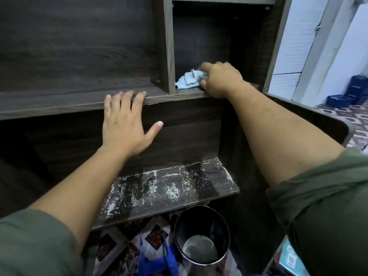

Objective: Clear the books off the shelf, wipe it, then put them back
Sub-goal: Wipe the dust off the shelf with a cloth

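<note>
Wiping goes best if right hand, gripping crumpled pale-blue cloth, sweeps far corners of dark wooden shelf while flat, empty left hand steadies.

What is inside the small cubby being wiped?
Only a light blue cloth, gripped by the right hand; no books. The hand covers the cubby floor's right front part.

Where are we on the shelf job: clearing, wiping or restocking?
Clearing looks done: the dark wooden cubby holds no books. Wiping is in hand: the right hand grips a crumpled light blue cloth on the cubby floor, while the left hand rests open on the shelf's front edge. Restocking is left; a teal-covered book lies at the lower right.
</note>
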`<state>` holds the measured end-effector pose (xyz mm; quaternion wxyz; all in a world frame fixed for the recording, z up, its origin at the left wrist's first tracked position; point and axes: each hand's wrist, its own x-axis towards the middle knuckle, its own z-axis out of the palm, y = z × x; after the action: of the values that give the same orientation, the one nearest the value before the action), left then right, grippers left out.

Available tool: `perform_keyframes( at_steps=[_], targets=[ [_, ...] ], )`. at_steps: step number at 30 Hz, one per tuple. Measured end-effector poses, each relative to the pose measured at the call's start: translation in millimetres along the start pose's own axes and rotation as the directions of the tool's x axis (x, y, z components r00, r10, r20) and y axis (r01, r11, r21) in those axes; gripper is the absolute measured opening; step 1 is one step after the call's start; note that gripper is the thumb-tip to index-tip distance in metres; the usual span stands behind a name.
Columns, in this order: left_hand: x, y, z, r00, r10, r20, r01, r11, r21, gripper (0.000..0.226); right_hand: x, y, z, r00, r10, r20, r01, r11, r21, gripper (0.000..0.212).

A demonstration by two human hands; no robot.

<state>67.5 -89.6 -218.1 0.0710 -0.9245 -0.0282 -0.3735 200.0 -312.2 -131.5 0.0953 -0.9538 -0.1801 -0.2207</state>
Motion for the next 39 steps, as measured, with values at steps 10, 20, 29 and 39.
perform_keyframes(
  at_steps=[10,20,29,39],
  targets=[
    [-135,64,34,0.979,0.12,0.165,-0.092,0.981,-0.17,0.065,-180,5,84,0.981,0.063,-0.183,-0.02,0.974,0.227,0.048],
    [-269,130,169,0.663,0.435,0.609,-0.234,0.893,-0.383,0.037,-254,30,212,0.969,0.219,0.117,-0.246,0.908,0.34,0.053],
    [-324,146,240,0.495,0.532,0.687,-0.423,0.838,-0.344,0.046,-237,26,262,0.984,0.153,0.091,-0.176,0.915,0.364,0.053],
    [-301,134,223,0.626,0.637,0.45,-0.451,0.767,-0.457,0.043,-224,28,244,0.957,0.264,0.119,-0.289,0.843,0.453,0.048]
  ],
)
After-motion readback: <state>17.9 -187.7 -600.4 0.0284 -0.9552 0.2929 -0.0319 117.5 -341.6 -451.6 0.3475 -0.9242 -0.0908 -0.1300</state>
